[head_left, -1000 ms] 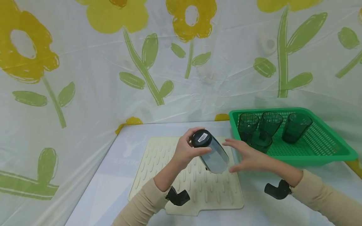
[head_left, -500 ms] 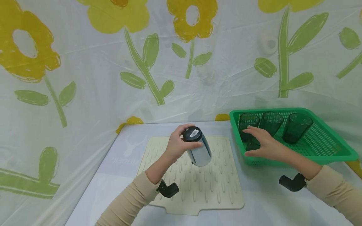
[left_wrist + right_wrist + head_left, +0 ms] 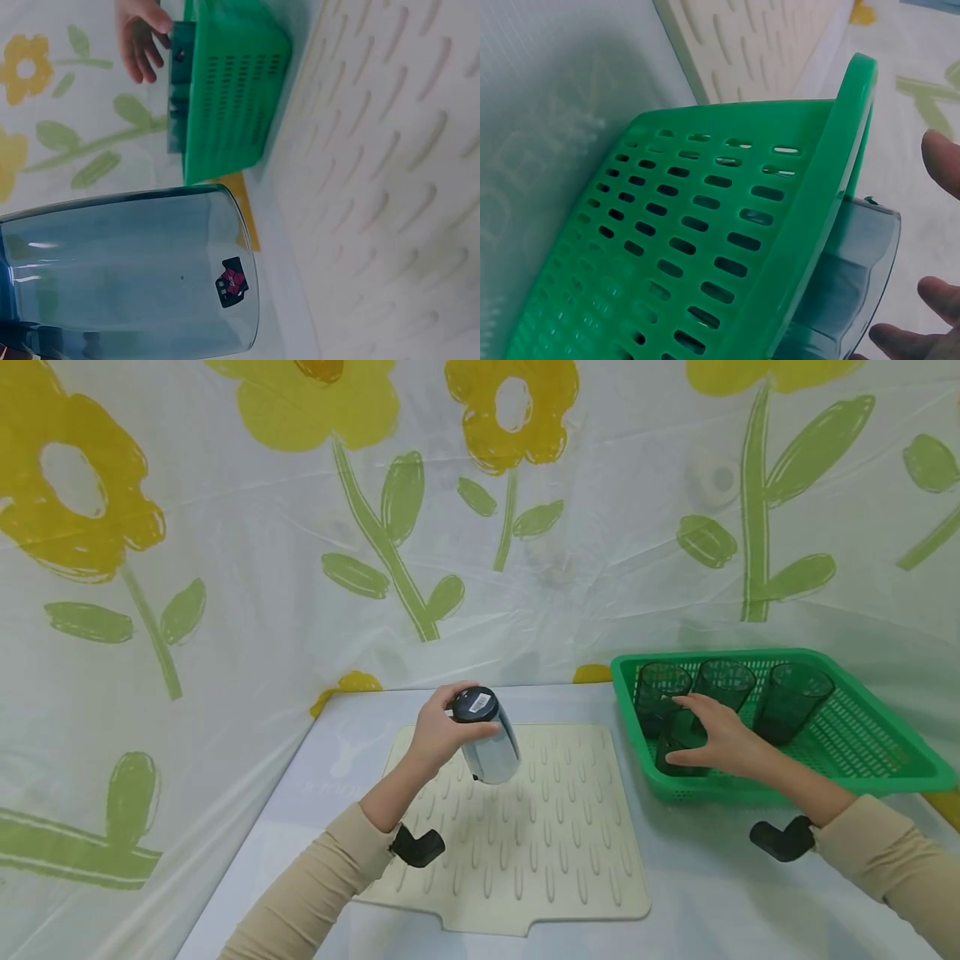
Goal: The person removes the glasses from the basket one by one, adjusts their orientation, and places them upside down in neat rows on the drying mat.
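My left hand (image 3: 438,731) grips a clear bluish drinking glass (image 3: 491,753) by its dark base, upside down and slightly tilted above the cream ridged mat (image 3: 525,868). A small dark sticker shows near its rim in the left wrist view, where the glass (image 3: 120,277) fills the lower left. At the green basket (image 3: 795,785), my right hand (image 3: 727,739) hovers over the near-left glass (image 3: 681,727), thumb and fingers spread. In the right wrist view that glass (image 3: 840,277) pokes above the basket rim, and the fingers (image 3: 900,341) reach close to it; contact is unclear.
Three more glasses stand upright in the basket, among them a back-left glass (image 3: 652,693) and a right-hand glass (image 3: 791,706). Behind the white table (image 3: 315,785) hangs a flower-print curtain (image 3: 600,527). Both wrists carry black camera mounts.
The left hand has carried the inverted glass leftward over the mat. My right hand has moved away from that glass, rightward to the near-left glass in the basket.
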### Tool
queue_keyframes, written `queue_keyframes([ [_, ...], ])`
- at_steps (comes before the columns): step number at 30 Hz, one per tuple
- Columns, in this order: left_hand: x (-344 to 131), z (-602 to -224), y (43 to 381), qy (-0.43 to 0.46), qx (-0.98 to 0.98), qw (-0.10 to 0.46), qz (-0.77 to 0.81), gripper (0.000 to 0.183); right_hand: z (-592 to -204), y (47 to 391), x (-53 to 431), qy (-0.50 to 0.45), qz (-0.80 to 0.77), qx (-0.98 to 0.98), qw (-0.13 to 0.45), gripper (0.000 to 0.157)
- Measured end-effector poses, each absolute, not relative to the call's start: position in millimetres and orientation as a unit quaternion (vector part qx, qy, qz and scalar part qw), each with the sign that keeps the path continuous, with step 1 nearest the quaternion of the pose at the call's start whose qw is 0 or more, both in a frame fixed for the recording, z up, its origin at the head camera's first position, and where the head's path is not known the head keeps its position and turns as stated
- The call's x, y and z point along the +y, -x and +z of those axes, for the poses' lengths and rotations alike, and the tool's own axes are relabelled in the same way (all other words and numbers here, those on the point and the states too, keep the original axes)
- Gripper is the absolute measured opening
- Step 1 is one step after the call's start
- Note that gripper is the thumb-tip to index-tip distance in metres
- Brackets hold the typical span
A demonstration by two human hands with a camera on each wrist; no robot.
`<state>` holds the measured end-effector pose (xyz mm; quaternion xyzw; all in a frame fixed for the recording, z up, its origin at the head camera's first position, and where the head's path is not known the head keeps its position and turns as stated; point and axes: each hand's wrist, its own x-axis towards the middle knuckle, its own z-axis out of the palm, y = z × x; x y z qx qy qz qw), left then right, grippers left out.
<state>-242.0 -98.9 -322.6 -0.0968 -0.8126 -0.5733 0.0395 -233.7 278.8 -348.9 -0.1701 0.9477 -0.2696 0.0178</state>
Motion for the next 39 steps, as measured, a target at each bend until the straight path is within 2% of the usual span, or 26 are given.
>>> queue_keyframes([
  [39, -165, -342, 300, -0.026, -0.835, 0.031, -0.548, 0.068, -353, 245, 290, 0.107, -0.27, 0.951, 0.104, 0.102],
])
